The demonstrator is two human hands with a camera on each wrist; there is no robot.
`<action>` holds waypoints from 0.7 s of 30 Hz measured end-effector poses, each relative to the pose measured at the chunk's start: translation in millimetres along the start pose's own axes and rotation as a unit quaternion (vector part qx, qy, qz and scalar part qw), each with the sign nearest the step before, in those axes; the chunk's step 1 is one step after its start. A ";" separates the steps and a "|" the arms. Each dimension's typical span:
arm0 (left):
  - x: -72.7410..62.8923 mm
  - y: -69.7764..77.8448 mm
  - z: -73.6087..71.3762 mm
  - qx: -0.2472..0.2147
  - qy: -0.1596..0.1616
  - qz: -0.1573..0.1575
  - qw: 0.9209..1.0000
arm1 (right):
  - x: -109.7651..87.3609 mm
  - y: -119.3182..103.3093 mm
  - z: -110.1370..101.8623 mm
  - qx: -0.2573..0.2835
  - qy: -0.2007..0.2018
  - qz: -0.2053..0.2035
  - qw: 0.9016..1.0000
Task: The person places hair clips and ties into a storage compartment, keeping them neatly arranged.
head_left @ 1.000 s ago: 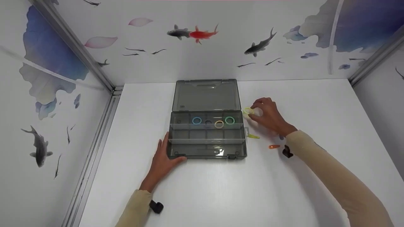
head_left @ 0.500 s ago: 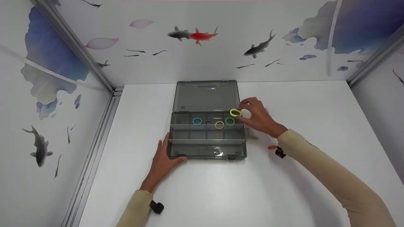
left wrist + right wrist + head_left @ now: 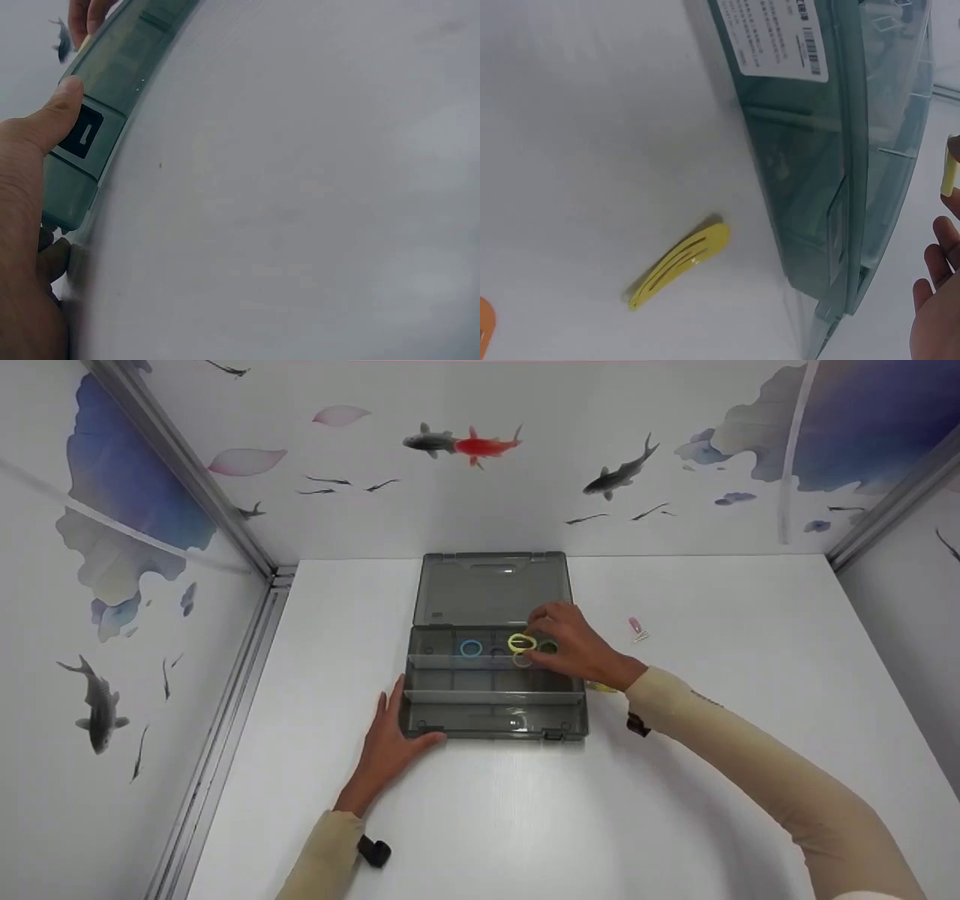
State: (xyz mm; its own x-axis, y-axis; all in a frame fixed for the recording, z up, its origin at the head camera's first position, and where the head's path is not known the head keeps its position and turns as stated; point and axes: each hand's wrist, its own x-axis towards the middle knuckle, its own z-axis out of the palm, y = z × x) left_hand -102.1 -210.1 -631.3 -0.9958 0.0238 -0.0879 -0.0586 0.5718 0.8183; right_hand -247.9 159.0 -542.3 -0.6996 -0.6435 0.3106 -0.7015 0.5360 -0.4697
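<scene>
A grey see-through storage box [image 3: 495,734] lies with its lid up on the white table. My right hand [image 3: 576,643] pinches a yellow hair tie [image 3: 521,643] between thumb and fingers, above the box's back row. In that row lie a blue hair tie [image 3: 471,649], a faint dark one, a pale one under my hand and a green one [image 3: 548,646], partly hidden. My left hand [image 3: 390,746] rests against the box's front left corner, fingers along its left side, thumb on its front, as the left wrist view also shows of the thumb [image 3: 64,112].
A yellow snap hair clip [image 3: 681,262] lies beside the box's right side. An orange piece [image 3: 484,322] shows at the right wrist view's edge. Small pink and pale clips [image 3: 636,627] lie farther right. Printed panels [image 3: 480,517] stand behind and at the sides.
My right hand has lifted the yellow hair tie from the table right of the box and carried it left over the back row. My left hand has stayed at the corner.
</scene>
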 end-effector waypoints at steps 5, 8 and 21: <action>-0.2 0.0 0.4 0.005 0.003 0.003 1.000 | 9.7 -10.4 9.9 0.006 -0.020 -0.009 1.000; -0.4 0.3 0.7 0.006 0.005 0.004 1.000 | 15.0 -14.3 15.4 0.011 -0.023 -0.032 0.999; -0.1 2.1 1.1 0.009 0.006 0.006 1.000 | 31.9 -22.3 35.6 0.010 -0.006 -0.104 0.995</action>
State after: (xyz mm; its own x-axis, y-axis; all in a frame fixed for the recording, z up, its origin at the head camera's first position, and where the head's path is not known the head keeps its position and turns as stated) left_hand -102.0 -208.0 -630.2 -0.9972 0.0205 -0.0717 -0.0460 0.5869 0.8084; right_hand -249.7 107.1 -551.3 -0.5388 -0.7451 0.3932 -0.8276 0.3806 -0.4127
